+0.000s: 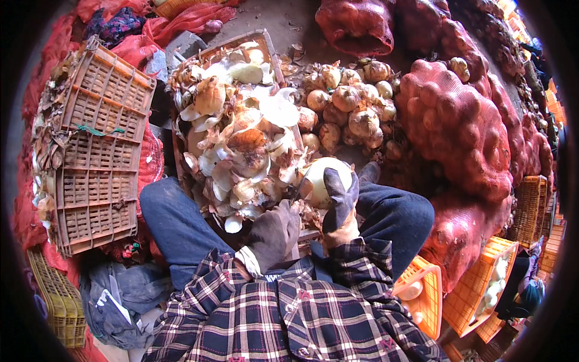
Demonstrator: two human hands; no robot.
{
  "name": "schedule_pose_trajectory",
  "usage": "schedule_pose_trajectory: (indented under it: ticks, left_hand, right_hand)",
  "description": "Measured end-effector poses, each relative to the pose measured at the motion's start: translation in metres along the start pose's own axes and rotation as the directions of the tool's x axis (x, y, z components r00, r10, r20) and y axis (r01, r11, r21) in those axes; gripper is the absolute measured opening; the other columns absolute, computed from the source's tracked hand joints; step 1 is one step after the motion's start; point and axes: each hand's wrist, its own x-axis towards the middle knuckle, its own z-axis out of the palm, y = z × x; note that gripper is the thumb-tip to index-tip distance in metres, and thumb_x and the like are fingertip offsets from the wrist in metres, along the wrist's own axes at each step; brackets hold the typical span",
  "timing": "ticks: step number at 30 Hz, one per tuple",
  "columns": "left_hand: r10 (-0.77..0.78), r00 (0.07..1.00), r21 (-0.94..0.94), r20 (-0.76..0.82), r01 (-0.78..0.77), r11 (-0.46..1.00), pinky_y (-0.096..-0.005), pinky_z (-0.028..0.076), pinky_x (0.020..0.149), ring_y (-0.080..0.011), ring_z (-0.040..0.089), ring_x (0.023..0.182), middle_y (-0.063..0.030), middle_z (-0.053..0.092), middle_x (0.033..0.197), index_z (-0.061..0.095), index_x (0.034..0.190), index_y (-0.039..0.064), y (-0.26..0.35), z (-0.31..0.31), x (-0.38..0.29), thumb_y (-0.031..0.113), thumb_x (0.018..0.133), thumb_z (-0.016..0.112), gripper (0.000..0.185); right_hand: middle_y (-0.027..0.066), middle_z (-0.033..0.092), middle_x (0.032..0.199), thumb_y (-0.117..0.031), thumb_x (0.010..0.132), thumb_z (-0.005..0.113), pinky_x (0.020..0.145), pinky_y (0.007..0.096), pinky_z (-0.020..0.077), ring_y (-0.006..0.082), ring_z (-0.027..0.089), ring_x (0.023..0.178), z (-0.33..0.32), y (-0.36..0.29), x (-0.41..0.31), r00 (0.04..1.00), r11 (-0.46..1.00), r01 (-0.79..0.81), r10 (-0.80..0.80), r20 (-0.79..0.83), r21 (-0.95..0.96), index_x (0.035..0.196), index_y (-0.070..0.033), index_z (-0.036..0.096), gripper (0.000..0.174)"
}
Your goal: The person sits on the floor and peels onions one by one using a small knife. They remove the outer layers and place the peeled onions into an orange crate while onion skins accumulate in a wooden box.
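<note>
My left hand (273,233), in a dark, dirty work glove, is closed around the handle of a small knife (299,185). The knife's thin blade points away from me and lies against the left side of a large, pale peeled onion (319,181). My right hand (340,199), gloved with dark fingertips, grips that onion from the right, its thumb across the top. Just beyond my hands, between my knees, stands a crate (271,56) heaped with onion skins (246,145). Unpeeled onions (346,99) lie in a pile to its right.
An orange plastic crate (102,145) stands tilted at left, with skins behind it. Red mesh sacks of onions (452,122) crowd the right. Orange crates (418,294) with peeled onions sit at lower right. Dark cloth (122,298) lies at lower left. A person (524,289) is partly visible far right.
</note>
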Motion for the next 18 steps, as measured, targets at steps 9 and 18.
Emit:
schedule_pose_trajectory:
  ticks: [9, 18]
  left_hand:
    - [0.024, 0.996, 0.163, 0.088, -0.038, 0.986, -0.0488, 0.051, 0.052, -0.0398, 0.066, 0.061, -0.0223, 0.063, 0.065, 0.055, 0.090, 0.001, 0.002, 0.005, 0.020, 0.021, 0.100, 0.051, 0.023]
    - [-0.036, 0.986, 0.195, 0.161, 0.004, 0.981, -0.0448, 0.054, 0.053, -0.0378, 0.068, 0.062, -0.0203, 0.063, 0.065, 0.054, 0.091, 0.003, -0.005, 0.008, 0.019, 0.018, 0.095, 0.054, 0.016]
  right_hand:
    - [0.0122, 0.062, 0.121, -0.027, 0.084, 0.078, 0.096, 0.0369, 0.0497, 0.0230, 0.061, 0.110, 0.016, -0.031, 0.021, 0.701, 0.509, -0.552, 0.712, 0.037, 0.660, 0.134, -0.001, 0.051, 0.063]
    - [0.0216, 0.054, 0.130, -0.011, 0.086, 0.073, 0.100, 0.0421, 0.0501, 0.0366, 0.059, 0.116, 0.021, -0.012, 0.012, 0.880, 0.839, -0.419, 0.470, -0.074, 0.346, 0.127, -0.013, 0.063, 0.042]
